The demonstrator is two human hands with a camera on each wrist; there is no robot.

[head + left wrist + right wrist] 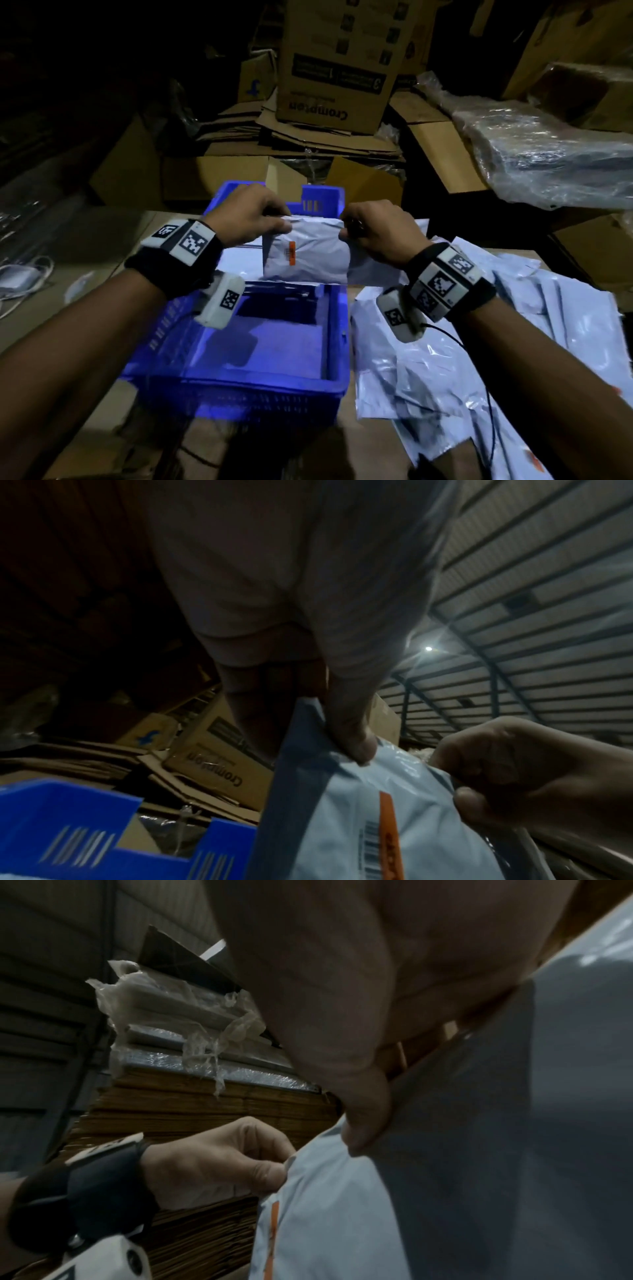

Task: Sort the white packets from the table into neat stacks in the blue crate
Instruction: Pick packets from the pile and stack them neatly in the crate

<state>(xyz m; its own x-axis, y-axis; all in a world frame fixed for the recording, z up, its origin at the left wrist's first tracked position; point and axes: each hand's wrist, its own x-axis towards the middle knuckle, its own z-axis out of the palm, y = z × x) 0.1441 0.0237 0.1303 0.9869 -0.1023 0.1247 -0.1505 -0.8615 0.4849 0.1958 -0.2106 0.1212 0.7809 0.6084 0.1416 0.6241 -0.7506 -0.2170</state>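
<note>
Plainly, both hands have hold of one white packet (306,255) by its top edge; the left hand (248,217) pinches the left corner between thumb and curled fingers, and the right hand (378,228) pinches the right corner the same way; the packet hangs from these two grips, its face with the orange label (292,253) turned toward the person, over the far half of the blue crate (239,380). From the left wrist view the thumb presses flat on the film just below the folded edge; from the right wrist view the thumb does likewise on its side, and the film is drawn fairly taut between them.

Judging by this, the step in hand is the placing of a packet; it is held up and squared, not yet laid down. Pale packets appear to lie already at the far end of the crate, behind the held one, though how many cannot be told; the near part of the crate floor shows bare. The next move calls for lowering the packet level, edges in line with the crate walls or with the stack beneath, and letting go with both hands together so that the slippery film does not slide askew.

Both forearms reach forward over the crate, wrists roughly level, knuckles up, hands well apart at the packet's width. To the right of the crate, a loose heap of packets (496,342) waits on the table (102,246), overlapping and unsorted.
</note>
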